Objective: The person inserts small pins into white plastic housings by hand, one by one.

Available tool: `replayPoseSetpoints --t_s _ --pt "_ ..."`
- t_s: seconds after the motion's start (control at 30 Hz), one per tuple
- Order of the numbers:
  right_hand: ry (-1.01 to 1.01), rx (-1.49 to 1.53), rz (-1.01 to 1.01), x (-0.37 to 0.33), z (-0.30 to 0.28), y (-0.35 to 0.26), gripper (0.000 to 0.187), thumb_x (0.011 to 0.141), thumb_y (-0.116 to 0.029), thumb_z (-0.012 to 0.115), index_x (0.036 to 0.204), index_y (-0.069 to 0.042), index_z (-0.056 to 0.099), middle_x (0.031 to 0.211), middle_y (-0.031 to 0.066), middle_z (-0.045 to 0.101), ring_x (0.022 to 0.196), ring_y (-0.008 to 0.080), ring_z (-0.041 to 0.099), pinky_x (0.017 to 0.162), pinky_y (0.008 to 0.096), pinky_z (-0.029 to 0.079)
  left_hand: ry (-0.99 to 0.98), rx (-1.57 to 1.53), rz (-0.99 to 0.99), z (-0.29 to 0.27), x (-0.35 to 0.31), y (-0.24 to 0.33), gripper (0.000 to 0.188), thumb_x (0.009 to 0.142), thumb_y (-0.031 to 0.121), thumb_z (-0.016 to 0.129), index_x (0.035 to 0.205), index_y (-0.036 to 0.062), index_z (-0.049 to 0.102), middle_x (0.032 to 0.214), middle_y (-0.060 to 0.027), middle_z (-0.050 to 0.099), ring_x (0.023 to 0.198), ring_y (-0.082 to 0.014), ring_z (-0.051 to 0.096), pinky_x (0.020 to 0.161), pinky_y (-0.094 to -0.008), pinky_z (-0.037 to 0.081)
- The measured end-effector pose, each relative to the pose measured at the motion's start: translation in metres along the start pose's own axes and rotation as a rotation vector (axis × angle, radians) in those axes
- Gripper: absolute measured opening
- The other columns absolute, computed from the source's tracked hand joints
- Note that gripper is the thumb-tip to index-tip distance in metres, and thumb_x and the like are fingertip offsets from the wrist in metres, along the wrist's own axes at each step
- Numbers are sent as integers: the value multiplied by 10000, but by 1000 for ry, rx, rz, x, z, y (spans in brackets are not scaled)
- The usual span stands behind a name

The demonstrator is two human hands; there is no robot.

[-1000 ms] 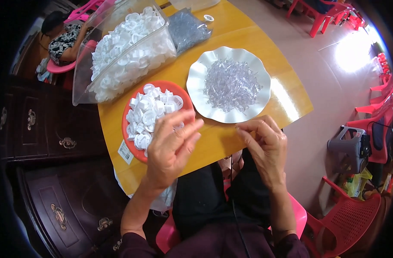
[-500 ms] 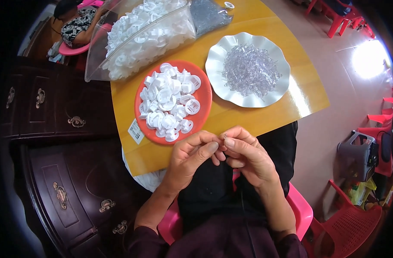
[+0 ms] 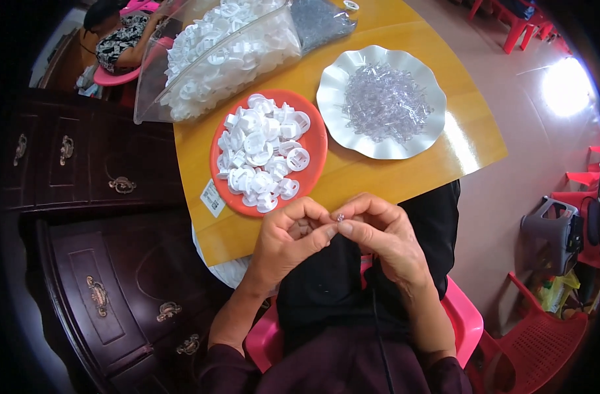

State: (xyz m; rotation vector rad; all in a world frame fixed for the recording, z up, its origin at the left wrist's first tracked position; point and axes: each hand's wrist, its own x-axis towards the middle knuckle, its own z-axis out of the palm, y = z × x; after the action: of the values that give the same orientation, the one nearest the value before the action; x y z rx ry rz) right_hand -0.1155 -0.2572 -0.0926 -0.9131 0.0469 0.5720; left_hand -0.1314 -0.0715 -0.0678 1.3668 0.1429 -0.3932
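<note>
Above my lap, just off the table's near edge, my left hand (image 3: 290,240) and my right hand (image 3: 390,243) meet at the fingertips. Between them is a small clear plastic piece (image 3: 340,218), pinched by my right thumb and forefinger. My left thumb and forefinger close on its other side; its exact shape is too small to make out. Beyond my left hand, a red-orange plate (image 3: 319,141) carries a heap of white round plastic parts (image 3: 257,148). Farther right, a white wavy-rimmed plate (image 3: 331,131) bears a pile of thin clear plastic pieces (image 3: 386,102).
A large clear bag of white plastic parts (image 3: 231,59) stands at the back left of the yellow table (image 3: 372,180), beside a bag of clear pieces (image 3: 321,27). Dark wooden drawers (image 3: 83,157) line the left. Another person sits at the far left. Red chairs (image 3: 543,348) stand right.
My fingertips have shifted slightly, and the small clear piece shows more plainly between them. My left thumb has straightened toward it. The whole view has moved a little.
</note>
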Motion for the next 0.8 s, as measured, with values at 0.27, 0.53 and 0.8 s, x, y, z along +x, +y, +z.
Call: replayPoseSetpoints --t_s 0.27,0.53,0.8 --pt "73 -759 -305 -1 -2 -11 135 809 -68 769 905 -32 682 753 29 596 544 93 446 511 261 372 10 792 254 3 -1 27 116 800 -42 697 822 26 606 759 -22 546 640 -91 555 567 -244 443" --pt "64 -834 -323 1 -2 -10 116 804 -38 765 883 -18 683 744 33 614 554 84 499 511 253 401 -52 1018 350 0 6 26 127 775 -59 701 833 10 612 807 -49 592 643 -108 585 570 -256 461" --pt "208 -579 -235 5 -13 -4 83 861 -35 728 896 11 669 736 23 650 599 62 505 554 233 427 396 1355 566 -15 30 31 174 826 93 749 960 24 661 840 -104 583 791 -288 605 679 -390 484"
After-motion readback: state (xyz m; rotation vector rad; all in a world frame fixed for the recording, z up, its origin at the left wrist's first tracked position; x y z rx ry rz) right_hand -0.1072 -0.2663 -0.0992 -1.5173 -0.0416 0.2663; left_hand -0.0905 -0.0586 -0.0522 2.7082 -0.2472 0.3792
